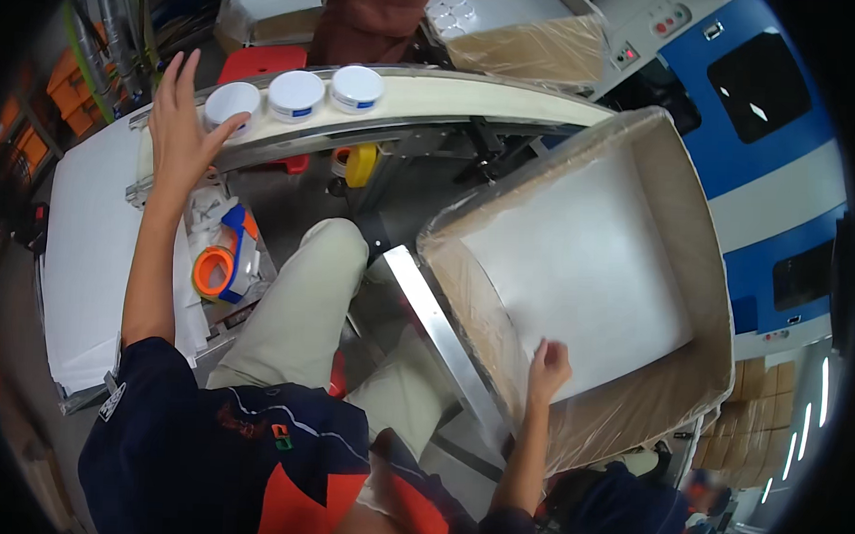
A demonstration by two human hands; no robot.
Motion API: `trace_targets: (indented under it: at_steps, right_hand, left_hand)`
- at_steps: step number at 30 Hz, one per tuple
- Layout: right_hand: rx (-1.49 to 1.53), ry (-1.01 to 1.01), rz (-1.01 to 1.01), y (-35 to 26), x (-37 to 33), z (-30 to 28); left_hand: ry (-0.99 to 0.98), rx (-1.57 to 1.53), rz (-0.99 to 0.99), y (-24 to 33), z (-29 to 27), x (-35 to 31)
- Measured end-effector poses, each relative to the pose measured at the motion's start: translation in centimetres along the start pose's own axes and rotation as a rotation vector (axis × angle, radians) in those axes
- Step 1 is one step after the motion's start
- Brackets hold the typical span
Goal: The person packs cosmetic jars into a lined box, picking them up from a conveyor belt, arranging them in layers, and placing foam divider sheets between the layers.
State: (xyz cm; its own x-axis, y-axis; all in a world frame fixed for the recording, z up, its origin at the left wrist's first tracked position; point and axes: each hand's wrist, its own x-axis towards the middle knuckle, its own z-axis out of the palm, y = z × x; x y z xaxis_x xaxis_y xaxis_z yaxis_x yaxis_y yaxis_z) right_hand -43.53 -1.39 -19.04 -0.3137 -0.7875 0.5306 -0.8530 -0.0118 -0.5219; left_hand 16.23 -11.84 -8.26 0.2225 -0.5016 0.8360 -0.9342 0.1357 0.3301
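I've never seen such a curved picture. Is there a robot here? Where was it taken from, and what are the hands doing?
No robot: these are a person's own bare hands. The one picture comes from a wide camera worn on the head, looking down, so straight edges bend. Three round white tubs stand in a row on a long cream belt. The left hand is spread beside the leftmost one, thumb overlapping its edge; whether it touches, I cannot tell. The right hand is curled over a large carton with a white sheet inside; I see nothing in its grip.
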Motion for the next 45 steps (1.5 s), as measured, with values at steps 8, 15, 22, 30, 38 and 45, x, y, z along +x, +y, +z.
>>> trace_targets:
  at_steps: [8,15,22,30,38,45]
  right_hand:
    - [0.271,-0.188,-0.790,-33.2,9.3,10.9]
    - [-0.032,-0.554,-0.723,-40.9,13.6,22.2]
    - [0.248,-0.618,-0.662,-40.3,12.8,24.0]
    - [1.262,-0.767,-0.113,-32.3,8.5,10.3]
    - [1.586,-0.431,0.419,-12.4,4.9,0.1]
    - [1.795,0.026,0.640,-0.7,2.4,-5.3]
  left_hand:
    - [-0.656,0.191,-0.117,-2.0,1.7,1.8]
    - [-0.643,0.235,-0.092,-0.4,2.1,2.9]
    - [-0.667,0.211,-0.086,-1.0,2.0,2.9]
    - [-0.371,0.100,0.020,0.8,-0.1,2.4]
    - [-0.438,-0.661,0.454,16.3,0.3,0.8]
    - [-0.643,-0.714,0.709,30.6,9.3,-6.8]
